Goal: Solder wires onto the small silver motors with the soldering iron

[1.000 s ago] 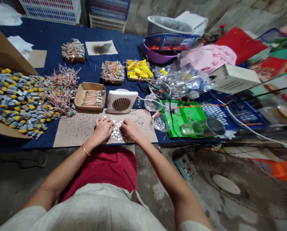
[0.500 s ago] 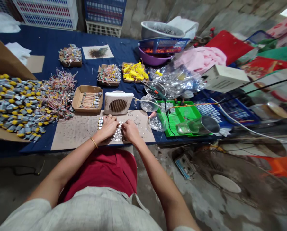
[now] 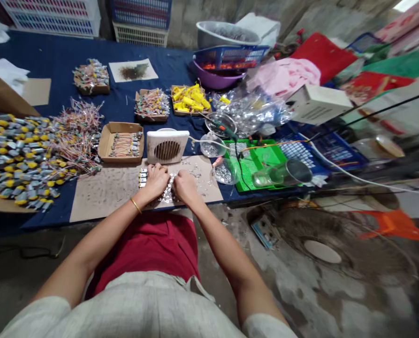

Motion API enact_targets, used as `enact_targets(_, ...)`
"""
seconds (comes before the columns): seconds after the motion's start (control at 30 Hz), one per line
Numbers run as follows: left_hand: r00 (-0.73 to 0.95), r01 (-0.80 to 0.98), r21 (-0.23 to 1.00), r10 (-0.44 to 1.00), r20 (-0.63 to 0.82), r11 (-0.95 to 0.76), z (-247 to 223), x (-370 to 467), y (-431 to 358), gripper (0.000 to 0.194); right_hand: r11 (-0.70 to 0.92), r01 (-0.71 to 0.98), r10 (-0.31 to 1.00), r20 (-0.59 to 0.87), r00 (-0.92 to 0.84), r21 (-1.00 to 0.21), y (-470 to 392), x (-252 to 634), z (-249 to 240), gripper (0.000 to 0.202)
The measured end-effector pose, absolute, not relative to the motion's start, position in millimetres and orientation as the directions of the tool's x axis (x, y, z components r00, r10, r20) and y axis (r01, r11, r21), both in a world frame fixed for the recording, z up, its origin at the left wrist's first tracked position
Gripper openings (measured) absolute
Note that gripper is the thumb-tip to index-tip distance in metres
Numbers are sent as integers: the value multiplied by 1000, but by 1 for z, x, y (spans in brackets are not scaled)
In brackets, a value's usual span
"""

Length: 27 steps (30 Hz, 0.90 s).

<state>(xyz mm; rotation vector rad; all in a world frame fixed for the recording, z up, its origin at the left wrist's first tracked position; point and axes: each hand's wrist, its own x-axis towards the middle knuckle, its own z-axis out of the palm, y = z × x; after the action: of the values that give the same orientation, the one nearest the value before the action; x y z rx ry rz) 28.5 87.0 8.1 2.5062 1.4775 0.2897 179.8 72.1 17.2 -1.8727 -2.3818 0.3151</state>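
My left hand [image 3: 157,181] lies palm down with its fingers bent over the right end of a short row of small motors [image 3: 143,177]; what is under the fingertips is hidden. Close by on the right, my right hand [image 3: 186,188] is closed, fingers pressed together, and I cannot make out what is in them. Between and under the hands spreads a pile of small shiny metal pieces [image 3: 166,195]. Both hands rest over a brown cardboard sheet [image 3: 103,192]. Just behind them stands a white vent fan [image 3: 167,146] with a slotted face.
At left is a large heap of yellow-capped motors [image 3: 15,159] beside tangled wired parts [image 3: 77,136]. A cardboard tray [image 3: 103,144] holds wired motors. To the right are a bowl of metal bits [image 3: 225,172], a soldering iron [image 3: 226,132] and a green basket [image 3: 242,180].
The view has shifted, so the table's contents sit farther left and slightly higher in the picture. Both hands stay at the same spot by the metal pieces, with small finger movements.
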Motion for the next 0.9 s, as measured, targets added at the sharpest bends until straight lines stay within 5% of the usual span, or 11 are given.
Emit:
enact_targets(0.23, 557, 803, 241, 830, 21, -545, 11, 28, 97, 26, 35, 970, 999, -17, -40, -239, 71, 260, 15, 23)
enact_targets(0.57, 582, 787, 301, 811, -70, -539, 14, 25, 111, 18, 64, 953, 997, -31, -77, -296, 74, 257, 9, 22)
enact_targets(0.9, 426, 843, 376, 904, -29, -385, 2, 31, 115, 21, 106, 966, 992, -40, -119, -234, 62, 233, 5, 22)
